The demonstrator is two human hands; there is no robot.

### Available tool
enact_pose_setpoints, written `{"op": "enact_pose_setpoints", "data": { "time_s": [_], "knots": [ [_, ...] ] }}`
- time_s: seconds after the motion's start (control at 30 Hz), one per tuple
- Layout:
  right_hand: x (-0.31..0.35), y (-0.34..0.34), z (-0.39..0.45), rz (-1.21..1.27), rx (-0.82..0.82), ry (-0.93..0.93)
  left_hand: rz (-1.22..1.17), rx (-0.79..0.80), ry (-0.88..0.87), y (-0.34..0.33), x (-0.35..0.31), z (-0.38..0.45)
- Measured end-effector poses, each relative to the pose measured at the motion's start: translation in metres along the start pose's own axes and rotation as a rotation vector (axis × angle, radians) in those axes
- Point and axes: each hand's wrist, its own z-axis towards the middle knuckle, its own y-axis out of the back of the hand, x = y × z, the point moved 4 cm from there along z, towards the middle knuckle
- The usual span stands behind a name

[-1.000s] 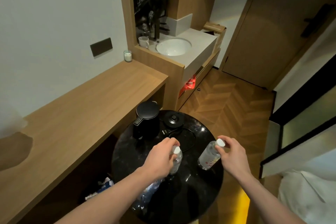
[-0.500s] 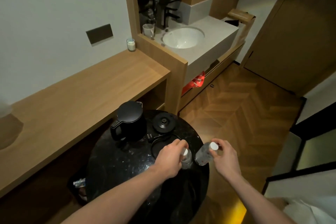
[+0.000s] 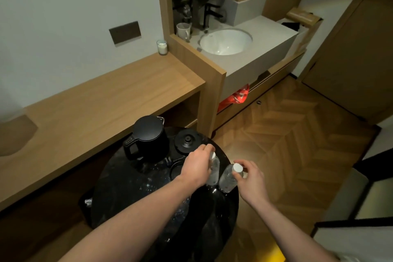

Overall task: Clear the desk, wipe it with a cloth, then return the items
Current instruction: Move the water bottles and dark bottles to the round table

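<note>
Two clear water bottles with white caps stand close together on the round black table [image 3: 131,193]. My left hand [image 3: 196,168] grips the neck of the left bottle [image 3: 214,171]. My right hand [image 3: 249,178] pinches the cap end of the right bottle [image 3: 228,178], which leans to the right. A black kettle [image 3: 148,137] and its round black base [image 3: 187,141] with a cord sit at the table's far side. The long wooden desk [image 3: 89,110] runs along the wall on the left.
A small candle glass [image 3: 162,47] stands at the desk's far corner. Beyond the wooden partition are a white sink [image 3: 225,41], a mug [image 3: 183,30] and a black tap. A bin [image 3: 86,202] sits under the desk. Herringbone floor lies to the right.
My hands have brought the two bottles closer together near the table's right edge. The view has shifted, showing more of the sink and floor.
</note>
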Motion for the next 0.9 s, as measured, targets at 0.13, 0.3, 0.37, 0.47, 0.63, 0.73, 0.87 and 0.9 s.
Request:
{"op": "enact_pose_setpoints", "data": {
  "time_s": [0.13,0.3,0.37,0.47,0.63,0.73,0.87,0.9],
  "knots": [
    [0.001,0.002,0.004,-0.015,0.036,0.007,-0.039,-0.02,-0.008,-0.002,-0.009,0.004],
    [0.0,0.002,0.005,-0.037,0.057,0.033,-0.048,-0.036,0.021,-0.003,-0.009,0.007],
    [-0.001,0.003,0.006,-0.032,0.056,0.044,-0.036,-0.04,-0.004,-0.003,-0.009,0.007],
    [-0.001,0.003,0.006,-0.034,0.063,0.053,-0.034,-0.03,-0.041,-0.004,-0.013,0.003],
    [-0.001,0.002,0.008,-0.038,0.075,0.055,-0.043,-0.011,-0.047,-0.013,-0.018,-0.004],
    [-0.001,0.002,0.01,-0.038,0.085,0.071,-0.04,0.008,-0.028,-0.018,-0.018,-0.005],
    [-0.005,0.004,0.009,-0.035,0.093,0.105,-0.035,0.016,-0.04,-0.02,-0.022,-0.005],
    [-0.006,0.005,0.008,-0.045,0.098,0.111,-0.034,0.017,-0.05,-0.021,-0.023,-0.007]
  ]
}}
